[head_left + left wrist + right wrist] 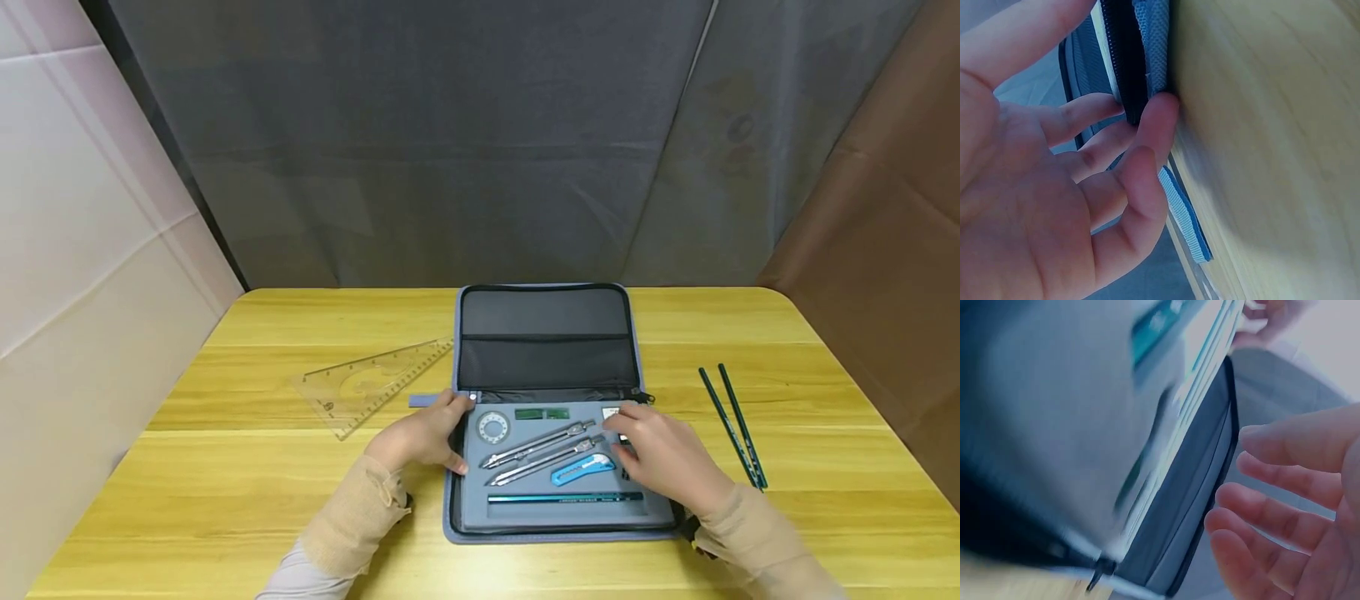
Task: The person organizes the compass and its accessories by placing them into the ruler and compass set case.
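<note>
An unzipped blue-grey case lies on the wooden table, its lid folded back. A grey tray inside holds two metal compasses, a blue utility knife, a dark green pencil, a white ring-shaped piece and small green blocks. My left hand touches the case's left edge, fingertips against the zipper side in the left wrist view. My right hand hovers over the tray's right part, fingers loosely bent and holding nothing; it partly hides a white item.
A clear set square lies left of the case, near a blue fabric tab. Two dark green pencils lie to the right. Grey cloth hangs behind the table.
</note>
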{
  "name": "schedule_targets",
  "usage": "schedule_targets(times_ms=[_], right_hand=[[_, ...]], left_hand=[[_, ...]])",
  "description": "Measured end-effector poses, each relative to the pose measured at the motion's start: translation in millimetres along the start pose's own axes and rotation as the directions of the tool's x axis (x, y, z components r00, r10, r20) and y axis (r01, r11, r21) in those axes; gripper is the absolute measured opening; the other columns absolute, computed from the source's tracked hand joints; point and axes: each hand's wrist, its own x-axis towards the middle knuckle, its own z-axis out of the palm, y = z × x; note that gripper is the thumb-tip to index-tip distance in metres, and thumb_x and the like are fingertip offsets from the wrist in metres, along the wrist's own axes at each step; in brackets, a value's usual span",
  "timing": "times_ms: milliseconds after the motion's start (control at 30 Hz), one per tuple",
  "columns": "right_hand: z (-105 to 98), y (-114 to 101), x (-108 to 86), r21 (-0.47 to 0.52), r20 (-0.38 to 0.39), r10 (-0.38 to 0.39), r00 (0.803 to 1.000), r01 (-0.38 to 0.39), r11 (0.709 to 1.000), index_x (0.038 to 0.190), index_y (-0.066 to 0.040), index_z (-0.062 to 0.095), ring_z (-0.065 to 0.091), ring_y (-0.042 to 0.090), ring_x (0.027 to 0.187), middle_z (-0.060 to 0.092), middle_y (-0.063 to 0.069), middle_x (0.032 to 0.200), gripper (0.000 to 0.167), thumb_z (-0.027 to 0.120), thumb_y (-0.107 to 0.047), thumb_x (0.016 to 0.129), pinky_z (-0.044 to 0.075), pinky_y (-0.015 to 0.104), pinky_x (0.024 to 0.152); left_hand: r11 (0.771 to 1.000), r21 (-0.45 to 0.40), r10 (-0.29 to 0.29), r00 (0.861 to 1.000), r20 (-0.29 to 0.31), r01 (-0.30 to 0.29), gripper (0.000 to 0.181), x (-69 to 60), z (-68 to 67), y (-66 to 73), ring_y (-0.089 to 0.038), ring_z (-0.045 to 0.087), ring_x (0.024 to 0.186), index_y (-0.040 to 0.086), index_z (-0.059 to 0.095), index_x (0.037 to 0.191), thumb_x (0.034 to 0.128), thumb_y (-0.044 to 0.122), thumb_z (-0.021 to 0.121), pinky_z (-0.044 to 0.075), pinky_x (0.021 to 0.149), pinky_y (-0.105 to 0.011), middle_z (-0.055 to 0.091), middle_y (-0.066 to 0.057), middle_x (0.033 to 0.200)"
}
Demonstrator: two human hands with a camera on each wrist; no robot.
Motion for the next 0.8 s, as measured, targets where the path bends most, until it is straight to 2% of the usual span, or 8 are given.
schedule_targets(times_ms=[200,433,633,800], right_hand=[[-6.9,19.2,-4.6,-0.018,0.015,0.075,0.997,-0.075,0.997,0.092,-0.010,0.068,0.042,0.008,0.056,0.057,0.001,0.081,0.025,0.069,-0.001,0.069,0.029,0.020,0.041],[-6.9,34.0,-10.1,-0.029,0.053,0.168,0.984,-0.166,0.986,0.094,-0.010,0.068,0.040,0.008,0.055,0.057,0.002,0.082,0.024,0.071,-0.004,0.071,0.028,0.021,0.040],[-4.8,45.0,-17.5,-0.019,0.034,0.177,0.984,-0.176,0.984,0.094,-0.008,0.068,0.047,0.011,0.058,0.059,0.002,0.083,0.025,0.069,0.000,0.070,0.031,0.022,0.041],[-3.2,56.1,-23.0,-0.008,0.034,0.198,0.980,-0.197,0.980,0.094,-0.005,0.067,0.056,0.017,0.065,0.060,0.005,0.086,0.026,0.070,0.000,0.069,0.040,0.026,0.044]], left_hand=[[1.000,0.001,-0.008,1.000,0.007,0.008,0.083,-0.7,0.0,1.1,-0.033,0.041,0.119,0.005,0.038,0.133,0.0635,0.019,0.082,0.035,0.101,-0.044,0.033,-0.018,0.133],[1.000,0.014,-0.006,1.000,0.002,0.006,0.083,0.1,-0.1,-0.5,-0.032,0.042,0.117,0.005,0.039,0.132,0.0630,0.020,0.082,0.036,0.099,-0.043,0.035,-0.017,0.130],[1.000,0.017,-0.003,1.000,0.011,0.003,0.083,1.3,-0.3,0.2,-0.034,0.041,0.119,0.004,0.038,0.132,0.0638,0.021,0.082,0.035,0.100,-0.044,0.033,-0.020,0.133],[1.000,0.016,-0.010,1.000,0.014,0.010,0.083,1.1,-0.1,0.0,-0.033,0.040,0.120,0.005,0.038,0.133,0.0641,0.020,0.081,0.035,0.100,-0.044,0.031,-0.020,0.135]])
